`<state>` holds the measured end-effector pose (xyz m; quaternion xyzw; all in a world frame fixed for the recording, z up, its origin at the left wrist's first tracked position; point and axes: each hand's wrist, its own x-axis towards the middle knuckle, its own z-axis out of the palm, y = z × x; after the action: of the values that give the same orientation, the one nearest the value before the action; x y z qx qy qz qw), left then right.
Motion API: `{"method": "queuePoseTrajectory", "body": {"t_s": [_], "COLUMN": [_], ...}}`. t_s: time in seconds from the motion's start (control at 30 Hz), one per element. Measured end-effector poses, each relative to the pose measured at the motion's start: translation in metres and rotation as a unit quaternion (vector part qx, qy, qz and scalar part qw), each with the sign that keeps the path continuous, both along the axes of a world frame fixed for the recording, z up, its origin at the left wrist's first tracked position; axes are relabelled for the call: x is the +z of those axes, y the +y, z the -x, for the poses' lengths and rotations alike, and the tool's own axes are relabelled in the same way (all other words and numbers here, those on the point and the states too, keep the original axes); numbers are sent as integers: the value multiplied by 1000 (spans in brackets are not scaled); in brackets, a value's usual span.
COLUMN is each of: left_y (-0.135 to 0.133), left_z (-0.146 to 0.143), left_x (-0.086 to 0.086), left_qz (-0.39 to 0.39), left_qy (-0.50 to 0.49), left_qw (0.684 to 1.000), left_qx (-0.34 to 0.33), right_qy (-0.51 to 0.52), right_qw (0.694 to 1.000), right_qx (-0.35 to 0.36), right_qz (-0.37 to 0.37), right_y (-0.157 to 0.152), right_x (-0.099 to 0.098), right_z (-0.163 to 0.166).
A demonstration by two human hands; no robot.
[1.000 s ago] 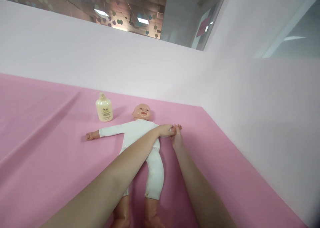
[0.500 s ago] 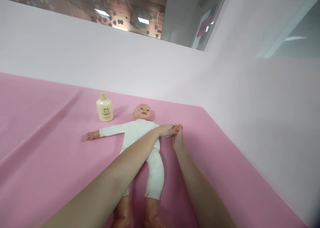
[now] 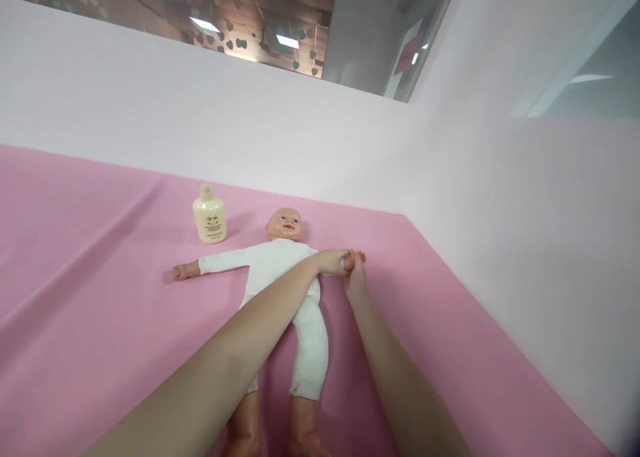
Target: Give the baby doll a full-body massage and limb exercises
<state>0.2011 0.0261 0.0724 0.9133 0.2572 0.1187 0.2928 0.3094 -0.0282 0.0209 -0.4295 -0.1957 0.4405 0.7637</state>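
A baby doll [image 3: 270, 260] in a white suit lies on its back, its head toward the wall. My left hand [image 3: 332, 261] reaches across the doll's body and is closed around its outstretched arm near the wrist. On the outer side, my right hand [image 3: 355, 277] grips the same arm's hand, with the thumb up against it. The doll's small fingers stick out just beyond my hands. My left forearm hides part of the doll's belly and one leg. The doll's other arm [image 3: 224, 261] lies stretched out on the mat.
A pale yellow bottle [image 3: 210, 218] with a printed label stands left of the doll's head. The pink mat [image 3: 100, 297] has a long crease at the left. White walls [image 3: 225, 123] border it at the back and right, with a window [image 3: 280, 17] above.
My fingers have shifted slightly on the doll's arm, and more of its wrist shows between my hands. The doll's body and the bottle have stayed in place.
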Motion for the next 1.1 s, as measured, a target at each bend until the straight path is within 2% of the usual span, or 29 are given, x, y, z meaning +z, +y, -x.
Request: {"method": "queuePoseTrajectory", "body": {"t_s": [0.13,0.33,0.47,0.63,0.77,0.9,1.1], "left_y": [2,6,5,1,0,0,3], "left_z": [-1,-2,-2,-1,-1,-2,-1], "left_x": [-3,-9,-9,-3,1,0,-6], "left_qz": [-8,42,50,18,12,16,12], "left_qy": [10,-61,-48,-29,-23,-56,-25], "left_qw": [1000,996,997,999,1000,998,1000], "left_qx": [-1,-52,-28,2,-7,-38,-8], "right_qy": [1,-10,-15,-62,-51,-35,-22], "right_qw": [1000,1000,1000,998,999,999,1000], "right_qx": [8,22,3,-1,-1,0,-11], "right_qz": [6,7,16,-18,3,19,3], "right_y": [0,0,1,0,-2,-1,2], "right_x": [-1,0,1,-3,-1,2,1], "right_z": [-1,0,2,-1,-3,-1,-1]}}
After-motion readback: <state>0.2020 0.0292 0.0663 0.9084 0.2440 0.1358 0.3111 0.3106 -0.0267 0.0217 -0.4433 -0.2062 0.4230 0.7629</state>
